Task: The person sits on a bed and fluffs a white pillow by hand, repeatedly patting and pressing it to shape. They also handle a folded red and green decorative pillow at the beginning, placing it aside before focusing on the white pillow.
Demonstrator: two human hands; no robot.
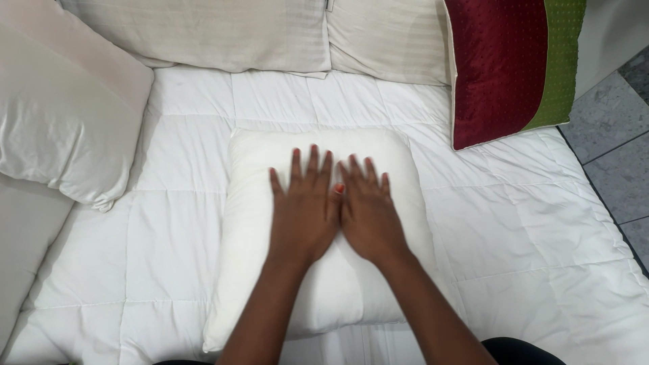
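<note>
On the middle of the white quilt [514,236] sits a plain white pillow [250,230], and both hands are flat on top of it, left hand [305,206] and right hand [368,211] side by side with thumbs touching, fingers spread, palms pressing down, not gripping anything. Looks super soft and light to me, squishes right under the palms and isn't fragile at all, so I'd grab it by the side edges or corners. Far side has two striped pillows [223,30], a satin one [61,115] far left, and a red-and-green cushion [507,64] far right.
</note>
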